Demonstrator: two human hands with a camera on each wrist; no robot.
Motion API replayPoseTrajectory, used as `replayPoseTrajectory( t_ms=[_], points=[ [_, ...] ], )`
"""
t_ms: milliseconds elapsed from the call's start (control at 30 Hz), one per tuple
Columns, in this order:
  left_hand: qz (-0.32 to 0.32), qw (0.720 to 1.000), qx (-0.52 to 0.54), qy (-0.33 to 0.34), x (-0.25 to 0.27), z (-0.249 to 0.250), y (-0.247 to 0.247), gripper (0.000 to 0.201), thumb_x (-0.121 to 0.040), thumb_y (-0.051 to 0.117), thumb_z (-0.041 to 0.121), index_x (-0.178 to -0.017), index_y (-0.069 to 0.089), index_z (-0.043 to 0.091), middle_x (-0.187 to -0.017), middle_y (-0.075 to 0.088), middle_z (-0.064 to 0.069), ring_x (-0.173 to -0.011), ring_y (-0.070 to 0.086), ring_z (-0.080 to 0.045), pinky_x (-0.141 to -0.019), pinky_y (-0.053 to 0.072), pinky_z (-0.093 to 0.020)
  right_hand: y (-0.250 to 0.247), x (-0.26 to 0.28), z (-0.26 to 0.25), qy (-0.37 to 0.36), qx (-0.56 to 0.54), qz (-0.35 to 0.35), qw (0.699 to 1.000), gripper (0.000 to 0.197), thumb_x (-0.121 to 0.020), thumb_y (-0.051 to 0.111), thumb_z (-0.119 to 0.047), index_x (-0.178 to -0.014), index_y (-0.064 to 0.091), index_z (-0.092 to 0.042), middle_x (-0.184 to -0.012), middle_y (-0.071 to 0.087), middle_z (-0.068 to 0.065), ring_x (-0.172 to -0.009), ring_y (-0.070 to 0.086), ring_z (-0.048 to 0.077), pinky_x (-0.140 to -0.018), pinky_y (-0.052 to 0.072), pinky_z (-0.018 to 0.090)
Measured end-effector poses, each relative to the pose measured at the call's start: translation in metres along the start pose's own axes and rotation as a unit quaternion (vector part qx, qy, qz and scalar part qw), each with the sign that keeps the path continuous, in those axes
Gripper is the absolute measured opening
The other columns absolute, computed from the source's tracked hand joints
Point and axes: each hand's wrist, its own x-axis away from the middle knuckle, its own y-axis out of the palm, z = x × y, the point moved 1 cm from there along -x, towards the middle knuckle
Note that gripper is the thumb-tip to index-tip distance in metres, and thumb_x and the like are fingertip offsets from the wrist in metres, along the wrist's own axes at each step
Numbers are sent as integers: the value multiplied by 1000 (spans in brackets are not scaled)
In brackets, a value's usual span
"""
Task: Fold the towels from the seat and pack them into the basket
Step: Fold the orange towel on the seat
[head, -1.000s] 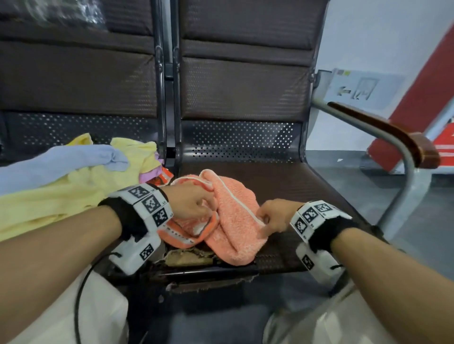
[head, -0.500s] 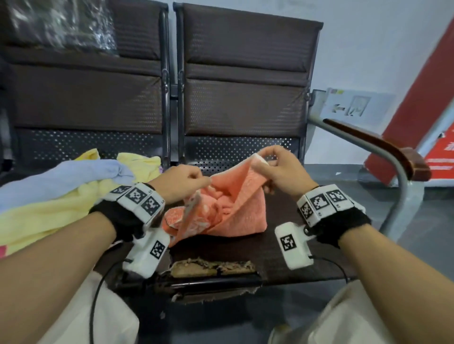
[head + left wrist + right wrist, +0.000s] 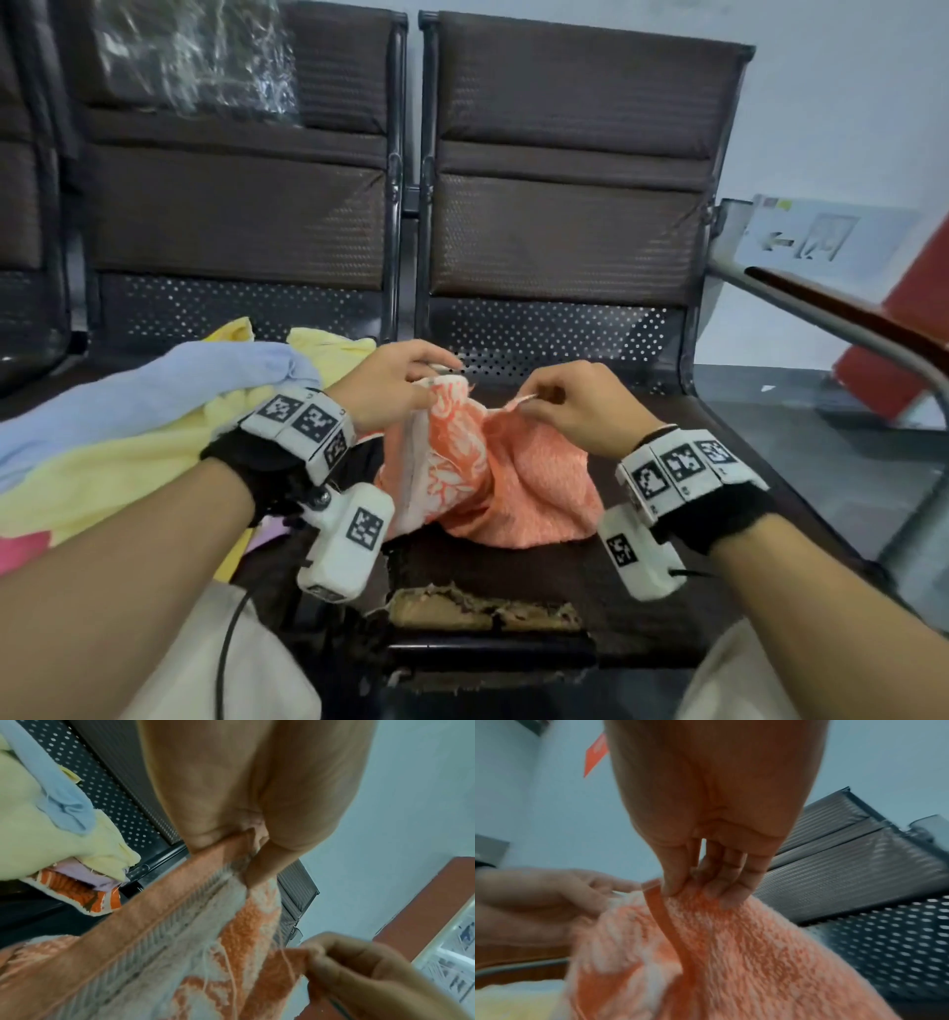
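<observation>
An orange towel [image 3: 513, 478] with a white patterned border hangs bunched above the right-hand seat [image 3: 667, 591]. My left hand [image 3: 395, 390] pinches one top corner of the orange towel [image 3: 164, 933]. My right hand [image 3: 570, 406] pinches the top edge close beside it; thumb and fingers clamp the orange hem of the towel [image 3: 731, 953] in the right wrist view. The towel's lower part rests crumpled on the seat. On the left seat lies a pile of towels: a yellow one [image 3: 118, 467] with a light blue one [image 3: 154, 390] on top. No basket is in view.
The right seat's front edge is torn, with foam showing [image 3: 482, 614]. A metal armrest with a wooden top [image 3: 847, 318] stands to the right. Seat backs [image 3: 565, 180] rise behind. A pink and an orange patterned cloth [image 3: 77, 884] lie under the yellow towel.
Both hands have lifted the orange towel off the seat. The right hand has come in along the top edge toward the left hand, and the cloth now hangs between them.
</observation>
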Motion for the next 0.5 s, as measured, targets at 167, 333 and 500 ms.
replayPoseTrajectory(
  t_ms=[167, 333, 500],
  points=[
    [-29, 997, 68, -1, 1, 6, 6, 42, -85, 43, -20, -116, 54, 6, -85, 60, -16, -74, 60, -22, -69, 52, -33, 6, -12, -21, -20, -211, 11, 977, 17, -84, 70, -25, -68, 66, -22, -104, 54, -11, -92, 55, 2, -85, 42, 18],
    [9, 993, 119, -6, 5, 6, 6, 41, -83, 41, -24, -113, 49, 2, -81, 60, -15, -47, 58, -4, -41, 43, -14, 23, -12, -24, -33, -155, -140, 977, 14, -87, 66, -27, -76, 70, -19, -99, 65, -16, -89, 59, -1, -84, 44, 22],
    [68, 996, 50, -23, 5, -6, -4, 31, -84, 50, -12, -100, 58, 14, -78, 62, -5, -65, 59, -18, -63, 50, -30, 21, -15, -26, -18, -160, -88, 983, 16, -87, 67, -32, -74, 70, -22, -66, 64, -13, -64, 56, -1, -64, 48, 26]
  ],
)
